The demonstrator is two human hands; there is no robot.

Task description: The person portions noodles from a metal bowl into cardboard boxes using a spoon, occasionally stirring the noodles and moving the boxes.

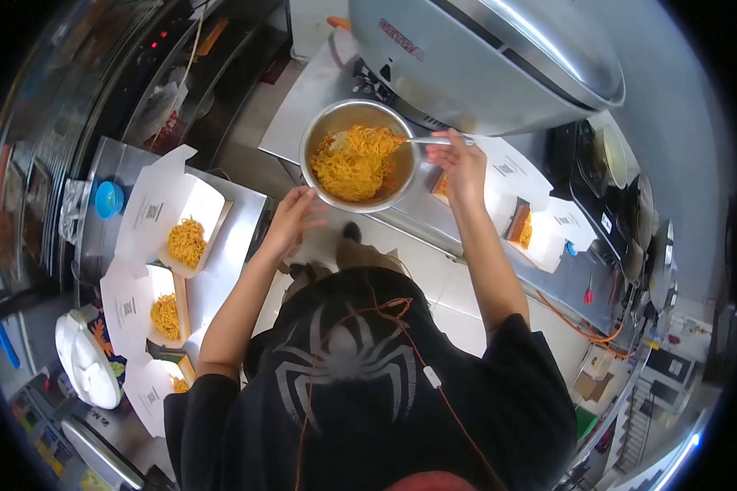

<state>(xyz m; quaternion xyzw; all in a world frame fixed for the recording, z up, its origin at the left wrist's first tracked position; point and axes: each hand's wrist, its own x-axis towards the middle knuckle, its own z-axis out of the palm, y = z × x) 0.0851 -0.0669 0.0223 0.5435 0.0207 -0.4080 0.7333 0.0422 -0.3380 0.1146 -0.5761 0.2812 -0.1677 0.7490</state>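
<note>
Left steel counter [242, 239]: open noodle boxes [220, 227], blue cup [108, 199]. Right steel counter [422, 195]: more open cartons [549, 255].

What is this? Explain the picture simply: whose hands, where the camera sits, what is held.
There is no robot: these are a person's bare hands, filmed by one camera worn on the head, looking down. The right hand holds a metal utensil, its far end in the noodles in a bowl. The left hand is open at the bowl's rim; whether it touches is hard to tell. Open boxes with more noodles stand on counters at both sides.
</note>
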